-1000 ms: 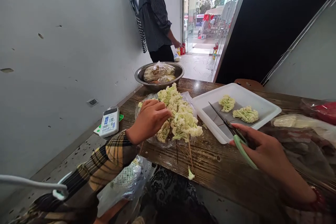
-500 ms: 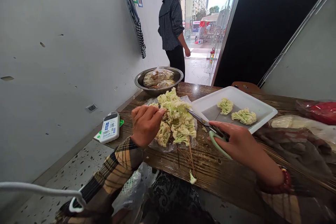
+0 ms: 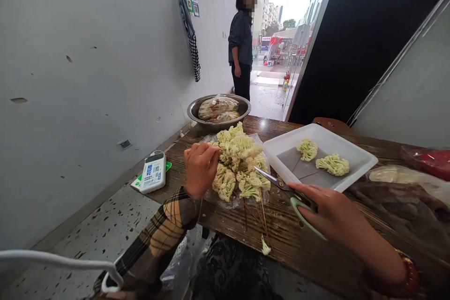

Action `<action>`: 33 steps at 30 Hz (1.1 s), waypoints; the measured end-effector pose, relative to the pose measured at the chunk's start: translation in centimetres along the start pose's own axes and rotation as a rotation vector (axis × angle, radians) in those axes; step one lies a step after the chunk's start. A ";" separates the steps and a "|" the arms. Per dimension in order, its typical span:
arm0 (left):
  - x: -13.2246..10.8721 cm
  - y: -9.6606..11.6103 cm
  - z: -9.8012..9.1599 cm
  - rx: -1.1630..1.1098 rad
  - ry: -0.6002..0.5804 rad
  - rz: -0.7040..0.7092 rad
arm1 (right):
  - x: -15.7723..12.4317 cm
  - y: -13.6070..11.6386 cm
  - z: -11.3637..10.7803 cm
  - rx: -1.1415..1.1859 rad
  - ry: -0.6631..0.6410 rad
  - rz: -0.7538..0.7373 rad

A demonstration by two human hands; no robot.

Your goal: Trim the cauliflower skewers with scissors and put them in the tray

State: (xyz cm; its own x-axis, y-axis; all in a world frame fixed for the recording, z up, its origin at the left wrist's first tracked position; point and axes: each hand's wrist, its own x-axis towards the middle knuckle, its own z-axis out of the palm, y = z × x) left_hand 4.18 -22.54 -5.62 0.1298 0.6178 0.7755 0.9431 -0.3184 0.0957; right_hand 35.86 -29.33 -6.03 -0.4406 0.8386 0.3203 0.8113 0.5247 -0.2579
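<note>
My left hand [image 3: 201, 168] is closed round a thin wooden skewer [image 3: 222, 150], whose tip end meets the cauliflower. In my right hand [image 3: 325, 206] are scissors [image 3: 281, 184] with pale green handles, their blades pointing left over the edge of the pile. The heap of cauliflower florets [image 3: 246, 168] lies on a clear plastic bag on the wooden table, with several skewers sticking out toward the near edge. One small floret [image 3: 265, 245] lies near that edge. A white tray [image 3: 363, 153] at the right holds two floret pieces.
Behind the pile stands a metal bowl [image 3: 191, 111] with bagged food. A white boxy device [image 3: 153, 174] sits at the table's left edge. Plastic bags [image 3: 404, 197] lie at the right. A person [image 3: 241, 47] stands by the glass door.
My right hand has drawn the scissors down and away from the top of the pile. My left hand stays closed near the florets. The person in the background stands farther off.
</note>
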 end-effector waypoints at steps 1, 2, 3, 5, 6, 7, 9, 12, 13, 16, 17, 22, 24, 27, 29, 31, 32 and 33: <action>0.0 -0.1 -0.1 -0.028 -0.003 -0.034 | -0.1 0.2 0.0 0.014 0.015 0.012; 0.0 -0.2 -0.2 -0.063 -0.008 -0.070 | -0.3 0.3 0.1 0.027 0.030 0.025; 0.0 -0.4 -0.3 -0.109 -0.015 -0.106 | -0.4 0.3 0.1 0.039 0.047 0.039; 0.1 -0.5 -0.6 -0.249 -0.041 -0.176 | -0.6 0.2 0.0 0.066 0.080 0.064; 0.2 -0.6 -0.7 -0.337 -0.058 -0.215 | -0.7 0.0 0.0 0.083 0.093 0.074; 0.2 -0.6 -0.9 -0.427 -0.073 -0.257 | -0.9 -0.1 0.0 0.101 0.103 0.081; 0.2 -0.6 -1.3 -0.589 -0.102 -0.351 | -1.2 -0.4 0.1 0.138 0.115 0.088; 0.0 -0.3 -2.1 -0.782 -0.145 -0.482 | -1.7 -0.6 0.5 0.178 0.122 0.108; -0.1 -0.2 -2.4 -0.843 -0.156 -0.517 | -1.9 -0.5 0.6 0.190 0.124 0.120; -0.7 0.1 -3.5 -0.979 -0.194 -0.601 | -2.8 -0.2 1.3 0.231 0.124 0.166; -0.9 0.3 -3.9 -1.002 -0.213 -0.619 | -3.1 -0.1 1.5 0.238 0.116 0.184; -1.8 1.1 -5.8 -1.058 -0.287 -0.661 | -5.0 1.0 3.0 0.196 0.052 0.266; -2.1 1.5 -6.0 -1.118 -0.296 -0.712 | -5.9 1.6 3.7 0.161 0.040 0.279; -2.5 2.0 -6.0 -1.236 -0.306 -0.776 | -7.3 2.4 5.0 0.105 0.036 0.277; -2.7 2.5 -6.0 -1.283 -0.303 -0.797 | -8.2 2.8 6.0 0.075 0.023 0.268; -3.0 3.0 -6.2 -1.307 -0.296 -0.813 | -8.9 3.2 6.8 0.046 0.005 0.260; -3.1 3.2 -6.3 -1.314 -0.294 -0.820 | -9.1 3.4 7.1 0.035 -0.004 0.251; -3.1 3.5 -6.5 -1.320 -0.295 -0.825 | -9.3 3.6 7.2 0.027 -0.008 0.240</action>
State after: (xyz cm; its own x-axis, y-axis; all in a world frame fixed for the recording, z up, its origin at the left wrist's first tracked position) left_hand 5.05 -30.30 -3.64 -0.0615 0.9921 0.1097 -0.1163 -0.1162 0.9864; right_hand 40.12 -34.16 -16.48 -0.2390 0.9410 0.2396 0.8825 0.3135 -0.3506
